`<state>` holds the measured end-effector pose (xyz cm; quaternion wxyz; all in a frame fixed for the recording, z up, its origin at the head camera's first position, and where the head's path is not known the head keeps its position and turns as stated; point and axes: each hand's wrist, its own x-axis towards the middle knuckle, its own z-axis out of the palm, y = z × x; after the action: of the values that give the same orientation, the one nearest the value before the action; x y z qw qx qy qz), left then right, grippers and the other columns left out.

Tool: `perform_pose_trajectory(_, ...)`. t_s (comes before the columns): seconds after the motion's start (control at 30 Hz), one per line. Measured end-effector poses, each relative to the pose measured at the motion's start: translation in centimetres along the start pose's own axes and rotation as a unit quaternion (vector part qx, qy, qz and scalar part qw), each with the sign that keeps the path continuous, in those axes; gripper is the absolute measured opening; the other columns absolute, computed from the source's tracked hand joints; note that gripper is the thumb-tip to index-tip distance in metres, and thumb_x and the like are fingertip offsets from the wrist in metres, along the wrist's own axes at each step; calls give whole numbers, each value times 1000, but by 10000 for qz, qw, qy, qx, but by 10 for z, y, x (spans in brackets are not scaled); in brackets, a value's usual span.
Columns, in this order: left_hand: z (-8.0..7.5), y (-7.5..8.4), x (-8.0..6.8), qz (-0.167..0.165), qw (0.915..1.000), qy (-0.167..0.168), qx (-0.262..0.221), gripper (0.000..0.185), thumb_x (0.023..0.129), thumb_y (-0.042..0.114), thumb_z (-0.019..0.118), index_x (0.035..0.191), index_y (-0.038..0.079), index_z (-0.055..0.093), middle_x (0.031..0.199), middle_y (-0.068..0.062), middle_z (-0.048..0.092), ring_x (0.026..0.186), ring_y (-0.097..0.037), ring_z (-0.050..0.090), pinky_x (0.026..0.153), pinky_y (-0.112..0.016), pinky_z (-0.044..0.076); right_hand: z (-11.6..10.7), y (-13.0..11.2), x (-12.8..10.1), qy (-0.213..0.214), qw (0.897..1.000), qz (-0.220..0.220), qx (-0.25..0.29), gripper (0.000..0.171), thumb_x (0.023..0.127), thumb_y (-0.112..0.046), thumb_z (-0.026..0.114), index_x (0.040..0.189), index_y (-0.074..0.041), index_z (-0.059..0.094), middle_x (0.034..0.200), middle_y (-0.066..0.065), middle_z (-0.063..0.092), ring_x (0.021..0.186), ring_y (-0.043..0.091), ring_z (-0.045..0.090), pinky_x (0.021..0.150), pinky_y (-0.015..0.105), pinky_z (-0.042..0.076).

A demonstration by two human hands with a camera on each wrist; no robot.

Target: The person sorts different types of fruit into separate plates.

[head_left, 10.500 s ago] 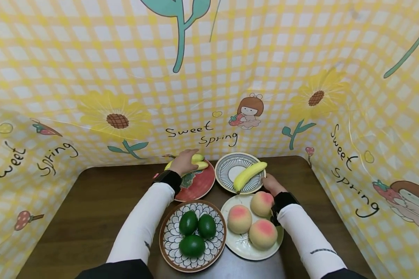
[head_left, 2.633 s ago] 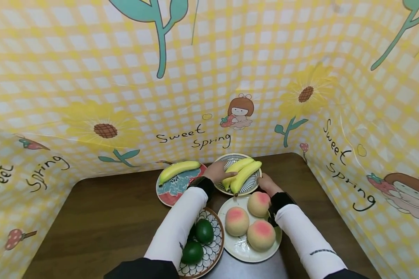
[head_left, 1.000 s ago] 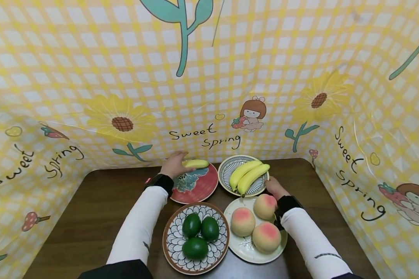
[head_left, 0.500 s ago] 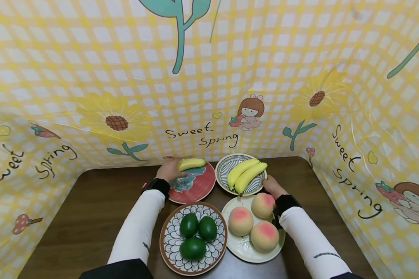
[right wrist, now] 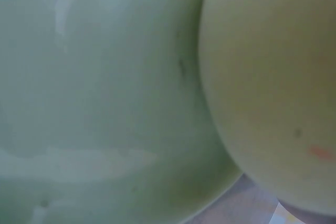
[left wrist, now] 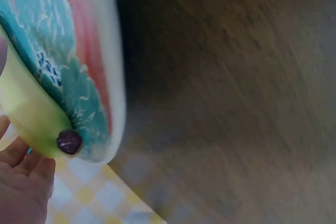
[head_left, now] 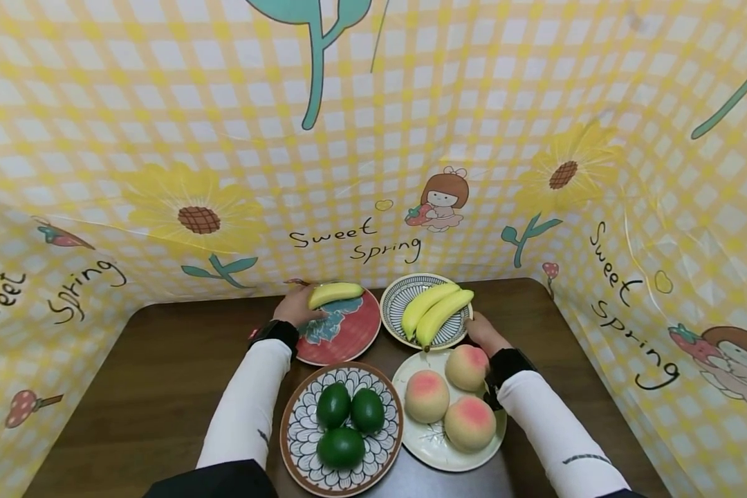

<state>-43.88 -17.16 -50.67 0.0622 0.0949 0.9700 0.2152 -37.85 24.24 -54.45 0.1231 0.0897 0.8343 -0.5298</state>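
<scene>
At the back left, my left hand point(head_left: 295, 308) holds a yellow banana point(head_left: 337, 294) by its stem end, on a red plate point(head_left: 357, 335) with a teal flower. In the left wrist view, fingers point(left wrist: 29, 182) touch one side of the banana point(left wrist: 37, 111); only a sliver of thumb shows. My right hand point(head_left: 487, 333) grips the right rim of a black-and-white striped bowl-like plate point(head_left: 401, 294); its fingertips are partly hidden. Two bananas point(head_left: 434, 311) lie side by side there. The right wrist view shows no clear part of the hand, just a peach point(right wrist: 273, 77) and a pale plate point(right wrist: 105, 87).
Nearer me, a brown-rimmed petal-patterned plate point(head_left: 295, 443) bears three dark green avocado-like fruits point(head_left: 342, 448). Right of it, a cream plate point(head_left: 448, 460) carries three peaches point(head_left: 469, 422). A yellow checked cloth point(head_left: 324, 173) stands around the brown table point(head_left: 149, 401).
My left hand moved one banana from the red plate to the striped one, then returned left to the remaining banana. My right hand stayed at the striped plate's rim.
</scene>
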Motion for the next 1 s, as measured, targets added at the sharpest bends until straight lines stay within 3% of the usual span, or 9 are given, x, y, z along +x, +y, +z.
perform_pose_trajectory(0.27, 7, -7, 5, -210, 9997, 119, 68, 80, 89, 25, 80, 155, 4, 41, 149, -30, 49, 130, -45, 53, 105, -59, 46, 4, -7, -8, -71, 10000, -27, 27, 41, 109, -8, 25, 135, 17, 46, 130, 35, 55, 126, 42, 53, 114, 46, 38)
perform_pose_trajectory(0.6, 10, -5, 10, -289, 9995, 56, 130, 84, 90, 26, 79, 158, 4, 35, 154, -30, 44, 137, -47, 48, 111, -60, 44, 0, -9, -8, -54, 10000, -26, -55, 43, 109, -8, 24, 136, 16, 47, 133, 35, 54, 128, 41, 51, 116, 45, 37)
perform_pose_trajectory(1.0, 15, -7, 19, -45, 9984, 306, 474, 70, 90, 20, 78, 151, 5, 46, 139, -27, 59, 126, -46, 57, 100, -60, 51, 2, -3, -3, 214, 9996, -80, -166, 37, 106, -7, 29, 123, 15, 53, 111, 26, 62, 110, 34, 58, 105, 40, 43)
